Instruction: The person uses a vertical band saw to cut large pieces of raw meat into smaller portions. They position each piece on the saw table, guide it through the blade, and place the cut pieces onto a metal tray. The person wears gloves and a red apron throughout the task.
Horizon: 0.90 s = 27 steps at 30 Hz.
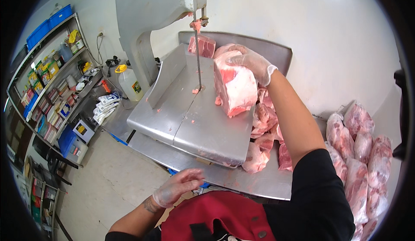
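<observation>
My right hand point(253, 65), in a clear plastic glove, is closed over the top of a large chunk of raw meat point(237, 85) with a thick pale fat layer. The chunk rests on the steel table of a meat band saw point(203, 128), right of the upright blade point(198, 61) and apart from it. Behind the blade lies a smaller cut block of meat point(202, 46). My left hand point(179, 187), also gloved, hovers before the table's near edge with its fingers stretched and nothing in them.
Several meat pieces point(264, 120) lie on the steel surface right of the saw table. Plastic-wrapped meat point(356, 185) is stacked at the far right. A yellow-capped jug point(129, 83) stands left of the saw, near a loaded shelf rack point(60, 85). Meat scraps cling to the blade guide point(198, 25).
</observation>
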Motion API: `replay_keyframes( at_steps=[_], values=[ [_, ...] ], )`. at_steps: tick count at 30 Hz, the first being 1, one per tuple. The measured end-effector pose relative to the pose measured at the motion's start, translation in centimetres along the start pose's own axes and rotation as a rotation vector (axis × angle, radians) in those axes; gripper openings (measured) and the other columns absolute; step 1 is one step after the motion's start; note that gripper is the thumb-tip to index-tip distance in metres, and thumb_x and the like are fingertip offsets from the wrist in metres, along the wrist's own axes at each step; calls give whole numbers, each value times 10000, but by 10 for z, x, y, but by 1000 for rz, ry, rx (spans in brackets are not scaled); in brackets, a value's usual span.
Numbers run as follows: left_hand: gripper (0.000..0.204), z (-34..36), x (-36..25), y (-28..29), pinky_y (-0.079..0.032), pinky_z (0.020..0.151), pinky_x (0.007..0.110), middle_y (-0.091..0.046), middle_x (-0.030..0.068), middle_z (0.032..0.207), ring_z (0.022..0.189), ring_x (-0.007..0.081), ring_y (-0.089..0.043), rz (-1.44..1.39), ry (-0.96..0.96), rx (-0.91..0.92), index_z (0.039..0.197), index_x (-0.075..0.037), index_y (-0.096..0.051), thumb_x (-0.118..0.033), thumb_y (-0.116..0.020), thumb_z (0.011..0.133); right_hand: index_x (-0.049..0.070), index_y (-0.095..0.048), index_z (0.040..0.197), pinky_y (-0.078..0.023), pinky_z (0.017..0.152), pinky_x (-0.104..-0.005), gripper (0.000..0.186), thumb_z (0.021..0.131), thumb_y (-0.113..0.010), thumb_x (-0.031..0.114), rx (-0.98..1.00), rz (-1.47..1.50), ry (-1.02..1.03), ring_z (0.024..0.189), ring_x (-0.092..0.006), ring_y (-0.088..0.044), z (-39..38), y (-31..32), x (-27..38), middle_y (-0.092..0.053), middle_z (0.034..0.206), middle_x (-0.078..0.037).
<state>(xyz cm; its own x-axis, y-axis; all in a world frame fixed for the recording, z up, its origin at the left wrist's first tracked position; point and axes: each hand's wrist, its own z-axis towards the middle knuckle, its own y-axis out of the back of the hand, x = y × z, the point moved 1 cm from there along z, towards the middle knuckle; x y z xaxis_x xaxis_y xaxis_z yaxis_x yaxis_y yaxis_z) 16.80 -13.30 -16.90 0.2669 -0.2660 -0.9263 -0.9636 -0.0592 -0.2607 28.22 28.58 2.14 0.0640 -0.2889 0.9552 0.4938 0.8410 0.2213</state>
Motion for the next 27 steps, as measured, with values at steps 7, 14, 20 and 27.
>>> replay_keyframes(
  at_steps=[7,14,20,27],
  values=[
    [914,27,-39,-14,-500,1130,568,-542,185,1557,1450,390,-521,-452,-189,473,1634,-33,-383,-657,-635,1014,1,-580,1386,-522,1042,-335,494,982,-757,223,-424,175,-20,1221,-192,-644,-107,-143,44,-663,1302,-108],
    [867,31,-24,-30,-525,1088,552,-607,126,1500,1374,342,-591,-903,34,798,1576,-115,-489,-702,-665,963,-16,-515,1293,-516,997,-458,596,860,-773,303,-825,-323,75,1149,-330,-621,-229,-268,31,-617,1201,-224],
    [784,1,57,-38,-547,1103,471,-620,133,1477,1366,330,-611,-418,318,693,1583,-75,-463,-419,-798,963,0,-452,1489,-465,1138,-394,762,901,-807,331,-1101,147,-7,1298,-248,-588,-374,-336,-27,-613,1368,-179],
    [1014,-25,136,-187,-450,1190,389,-509,109,1555,1401,269,-543,187,130,1045,1694,-57,-269,-253,-869,900,60,-545,1434,-516,1119,-373,705,805,-860,109,-1724,568,160,1225,-181,-643,-565,-408,-55,-659,1331,-71]
  ],
)
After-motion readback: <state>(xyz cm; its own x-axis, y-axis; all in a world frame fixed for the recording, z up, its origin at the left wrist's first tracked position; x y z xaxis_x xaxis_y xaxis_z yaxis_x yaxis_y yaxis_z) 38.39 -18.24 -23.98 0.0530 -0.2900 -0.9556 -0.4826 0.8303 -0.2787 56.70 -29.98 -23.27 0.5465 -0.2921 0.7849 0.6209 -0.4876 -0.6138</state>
